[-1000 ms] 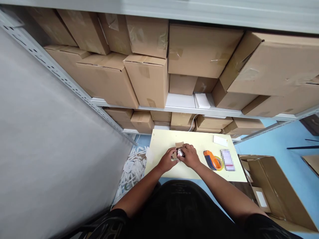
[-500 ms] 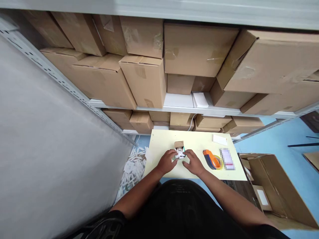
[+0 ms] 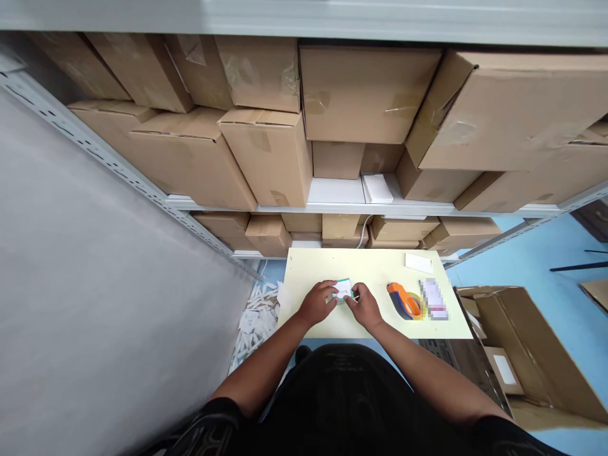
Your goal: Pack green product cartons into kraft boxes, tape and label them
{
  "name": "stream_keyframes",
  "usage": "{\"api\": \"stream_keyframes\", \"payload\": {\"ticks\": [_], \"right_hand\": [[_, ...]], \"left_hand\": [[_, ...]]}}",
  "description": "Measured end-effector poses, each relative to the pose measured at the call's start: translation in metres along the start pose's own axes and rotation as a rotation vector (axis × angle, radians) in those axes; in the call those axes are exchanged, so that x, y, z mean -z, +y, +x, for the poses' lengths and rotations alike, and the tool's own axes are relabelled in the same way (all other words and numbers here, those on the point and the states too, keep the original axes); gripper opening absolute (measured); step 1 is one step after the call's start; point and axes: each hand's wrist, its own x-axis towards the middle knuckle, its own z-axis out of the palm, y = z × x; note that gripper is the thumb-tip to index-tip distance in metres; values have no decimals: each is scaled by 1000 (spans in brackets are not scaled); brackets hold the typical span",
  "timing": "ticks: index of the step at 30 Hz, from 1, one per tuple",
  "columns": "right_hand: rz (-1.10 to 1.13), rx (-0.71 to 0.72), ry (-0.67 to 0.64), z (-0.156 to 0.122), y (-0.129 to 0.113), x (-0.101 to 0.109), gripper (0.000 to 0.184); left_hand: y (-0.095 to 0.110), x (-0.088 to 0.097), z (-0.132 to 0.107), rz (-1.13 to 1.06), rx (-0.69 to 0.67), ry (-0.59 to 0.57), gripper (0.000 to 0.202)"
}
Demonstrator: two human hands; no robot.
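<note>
The small packet [image 3: 342,289] sits at the middle of the pale yellow table [image 3: 375,267], slightly nearer the person's edge than the far edge. It is a flat, roughly rectangular item with a white top face and a thin teal-green border along its far and right sides. Any print on the face is too small to read. Whether it rests on the table surface or is lifted just clear of it cannot be told.

The left hand [image 3: 317,303] closes on the packet's left side, fingers curled in and fingertips touching the white face. The right hand [image 3: 365,306] meets it from the right, thumb and forefinger drawn narrow in a pinch at the packet's right edge. Both hands hold the item between them, knuckles up.

To the right of the hands, near but apart from them, lies an orange tape dispenser [image 3: 403,301] with a roll of clear tape. Just beside it is a blurred flat item [image 3: 434,299]. A white card [image 3: 418,262] lies near the table's far right corner.

Behind the table, a metal shelf rack [image 3: 332,208] carries stacked cardboard boxes [image 3: 266,152]. An open carton [image 3: 527,354] stands on the blue floor at the right. White paper strips [image 3: 254,320] are piled on the floor at the left of the table.
</note>
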Motion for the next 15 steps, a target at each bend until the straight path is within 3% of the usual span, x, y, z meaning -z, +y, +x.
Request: {"api": "stream_keyframes", "payload": {"ticks": [3, 6, 12, 15], "right_hand": [[76, -81, -27, 1, 0, 0, 29], [129, -132, -159, 4, 3, 4, 33], [281, -234, -398, 18, 23, 9, 46], [375, -242, -485, 24, 38, 10, 52]], "left_hand": [[-1, -9, -11, 39, 5, 45, 21], [1, -21, -16, 19, 63, 85, 27], [4, -54, -26, -193, 332, 191, 83], [2, -68, -28, -294, 497, 156, 88]]}}
